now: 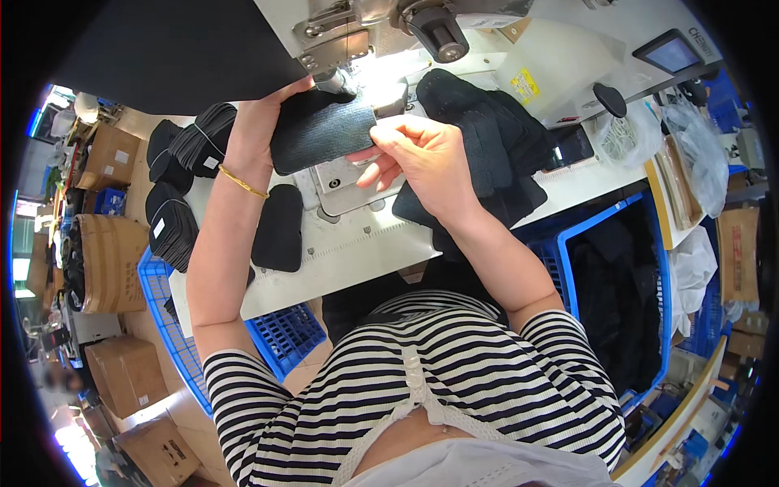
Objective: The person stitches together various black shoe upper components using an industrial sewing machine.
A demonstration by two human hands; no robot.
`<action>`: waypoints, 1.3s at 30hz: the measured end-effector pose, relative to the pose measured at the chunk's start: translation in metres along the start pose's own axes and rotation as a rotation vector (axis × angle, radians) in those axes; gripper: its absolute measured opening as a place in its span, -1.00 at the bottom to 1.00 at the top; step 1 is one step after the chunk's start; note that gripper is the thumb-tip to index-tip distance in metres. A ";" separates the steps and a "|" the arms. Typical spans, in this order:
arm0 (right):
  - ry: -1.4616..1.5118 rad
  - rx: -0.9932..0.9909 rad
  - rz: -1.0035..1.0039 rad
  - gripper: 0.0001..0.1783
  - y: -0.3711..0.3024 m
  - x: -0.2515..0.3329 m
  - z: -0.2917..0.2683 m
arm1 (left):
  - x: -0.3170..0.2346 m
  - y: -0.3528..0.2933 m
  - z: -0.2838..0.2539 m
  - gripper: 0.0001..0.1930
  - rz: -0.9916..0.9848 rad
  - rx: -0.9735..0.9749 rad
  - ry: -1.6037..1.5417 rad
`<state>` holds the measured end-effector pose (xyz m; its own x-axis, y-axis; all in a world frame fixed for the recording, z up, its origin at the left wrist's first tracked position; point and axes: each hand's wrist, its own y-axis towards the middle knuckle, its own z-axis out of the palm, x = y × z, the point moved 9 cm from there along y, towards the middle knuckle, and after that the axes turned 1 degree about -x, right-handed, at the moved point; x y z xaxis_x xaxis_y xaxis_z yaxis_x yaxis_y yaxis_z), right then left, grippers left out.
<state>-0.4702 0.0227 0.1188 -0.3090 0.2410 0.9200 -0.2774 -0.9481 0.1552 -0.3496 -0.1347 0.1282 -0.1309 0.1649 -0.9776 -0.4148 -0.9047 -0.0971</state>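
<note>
Fingers, right hand [434, 158]: pinched, thumb to forefinger, on the right edge of the black fabric piece [324, 134]
Fingers, left hand [261, 122]: at its far-left corner, partly hidden; grip impossible to tell
Place: just beside the sewing head [337, 50], over the table [349, 264]
Progress: seemingly midway; loose pile [487, 146], tied bundles [203, 140], finished or waiting unclear
Long axis: roughly left-right, right end toward the pinch

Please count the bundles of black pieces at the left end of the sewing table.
3: the upper-right bundle beside the left forearm, the upper-left bundle, and the lower bundle. Others may be hidden.
</note>
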 end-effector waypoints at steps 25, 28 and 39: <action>0.071 0.002 -0.025 -0.69 -0.015 -0.016 0.008 | -0.045 -0.112 0.061 -0.71 1.010 0.256 0.820; 0.251 0.102 -0.019 -0.66 -0.018 -0.022 0.020 | -0.043 -0.113 0.061 -0.73 1.018 0.222 0.861; 0.355 0.053 -0.013 -0.67 -0.022 -0.030 0.026 | -0.039 -0.146 0.082 -0.72 1.483 0.168 1.153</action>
<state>-0.4310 0.0308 0.0978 -0.6053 0.3018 0.7365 -0.2391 -0.9515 0.1934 -0.3574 0.0235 0.1954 0.1400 -0.9825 0.1225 -0.6297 0.0072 0.7768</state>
